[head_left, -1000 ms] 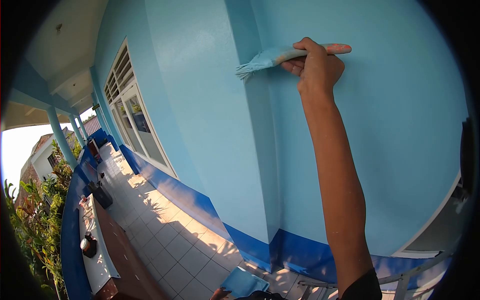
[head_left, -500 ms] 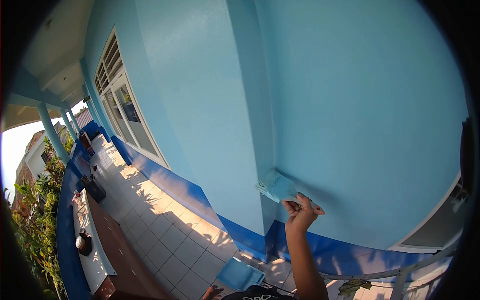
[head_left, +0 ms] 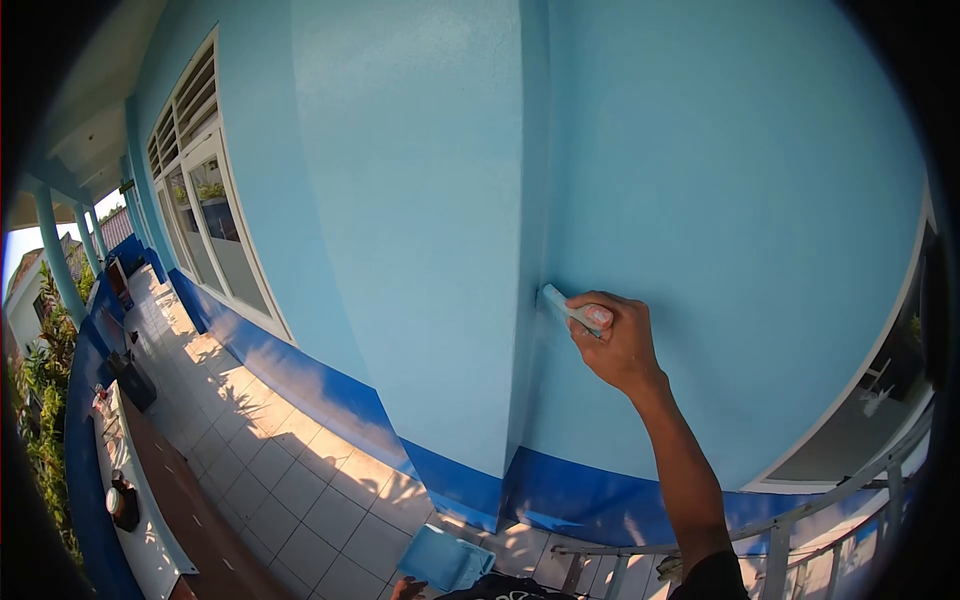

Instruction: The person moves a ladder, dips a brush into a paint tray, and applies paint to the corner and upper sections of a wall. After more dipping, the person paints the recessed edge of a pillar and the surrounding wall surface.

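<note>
My right hand is closed around the handle of a paintbrush. The bristles press into the inner corner where a light blue pillar meets the light blue wall. At the bottom edge, my left hand shows only in part, with its fingers at the near left edge of a blue paint tray. They look closed on that edge.
A metal ladder stands at lower right, below a white-framed window. To the left, a counter bears a jar, beside the tiled walkway. Dark blue paint covers the lower wall.
My right hand has moved up and turned, bringing the brush from lying flat across the corner to edge-on in it. The view has shifted, and the walkway sits further left.
</note>
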Available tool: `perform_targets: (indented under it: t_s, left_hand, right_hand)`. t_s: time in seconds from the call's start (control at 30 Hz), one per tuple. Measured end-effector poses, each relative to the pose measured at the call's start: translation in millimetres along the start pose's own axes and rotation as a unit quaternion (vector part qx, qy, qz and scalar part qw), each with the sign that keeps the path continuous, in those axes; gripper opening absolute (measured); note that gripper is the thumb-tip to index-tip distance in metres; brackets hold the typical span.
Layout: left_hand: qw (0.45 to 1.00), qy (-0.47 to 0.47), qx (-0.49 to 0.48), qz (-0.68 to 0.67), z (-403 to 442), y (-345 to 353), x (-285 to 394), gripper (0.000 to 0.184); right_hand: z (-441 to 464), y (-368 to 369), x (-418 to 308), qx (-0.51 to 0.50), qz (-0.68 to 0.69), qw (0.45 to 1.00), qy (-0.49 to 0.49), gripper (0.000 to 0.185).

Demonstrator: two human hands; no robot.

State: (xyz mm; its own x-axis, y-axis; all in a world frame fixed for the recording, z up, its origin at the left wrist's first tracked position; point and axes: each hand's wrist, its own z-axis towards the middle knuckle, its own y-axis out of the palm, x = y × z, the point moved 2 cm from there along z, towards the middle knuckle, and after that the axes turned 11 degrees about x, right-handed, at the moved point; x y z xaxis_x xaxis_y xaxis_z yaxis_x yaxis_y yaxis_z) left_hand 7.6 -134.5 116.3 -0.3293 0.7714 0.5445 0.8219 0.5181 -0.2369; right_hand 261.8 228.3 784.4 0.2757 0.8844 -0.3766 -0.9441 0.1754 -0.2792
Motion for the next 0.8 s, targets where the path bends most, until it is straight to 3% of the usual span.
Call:
perform_targets:
  t_s: [0.03,0.13,0.17,0.27,0.3,0.33,0.4,0.43,0.53,0.6,0.7,0.8]
  left_hand:
    - [1.000,0.001,-0.004,-0.002,4.4,0.1,2.8,0.088]
    - [1.000,-0.001,-0.018,-0.002,12.8,-2.7,0.8,0.088]
    - [1.000,-0.003,-0.023,-0.001,14.5,-4.2,-1.6,0.089]
    - [0.999,-0.012,-0.035,0.006,17.7,-12.9,-14.6,0.089]
    - [0.999,-0.016,-0.038,0.009,18.6,-17.4,-20.5,0.089]
    - [0.999,-0.021,-0.040,0.012,19.6,-23.2,-27.4,0.089]
    - [0.998,-0.030,-0.046,0.021,22.6,-37.6,-41.9,0.089]
    - [0.998,-0.034,-0.049,0.024,24.7,-43.7,-48.7,0.089]
    - [0.997,-0.012,-0.075,-0.011,33.4,-52.3,-56.9,0.091]
    - [0.996,-0.013,-0.085,-0.011,37.9,-58.4,-60.1,0.091]
    - [0.996,-0.004,-0.091,-0.014,38.9,-73.4,-63.8,0.093]
    - [0.997,-0.006,-0.074,-0.002,21.2,-87.4,-64.0,0.094]
  right_hand:
    - [19.8,-5.2,-13.2,0.018,-0.022,0.999,-0.028,0.013]
    - [90.8,-25.2,-52.5,0.028,-0.056,0.998,0.006,0.014]
    - [115.2,-30.7,-65.4,0.062,-0.063,0.993,-0.076,0.013]
    - [180.1,-49.5,-106.4,0.114,-0.171,0.957,-0.207,0.014]
    - [191.8,-53.8,-118.2,0.146,-0.168,0.919,-0.325,0.020]
    - [198.2,-54.7,-117.4,0.142,-0.176,0.920,-0.320,0.020]
    - [193.8,-56.3,-120.1,0.202,-0.336,0.770,-0.504,0.030]
    - [184.7,-49.4,-101.1,0.180,-0.375,0.797,-0.439,0.037]
    - [103.3,-21.1,-61.7,0.095,-0.429,0.759,-0.481,0.027]
    - [25.6,-3.5,-34.9,-0.002,-0.425,0.775,-0.468,0.025]
    - [-74.3,0.9,-27.4,-0.063,-0.346,0.870,-0.344,0.025]
    - [-163.6,13.5,-28.0,0.003,-0.208,0.965,-0.161,0.026]
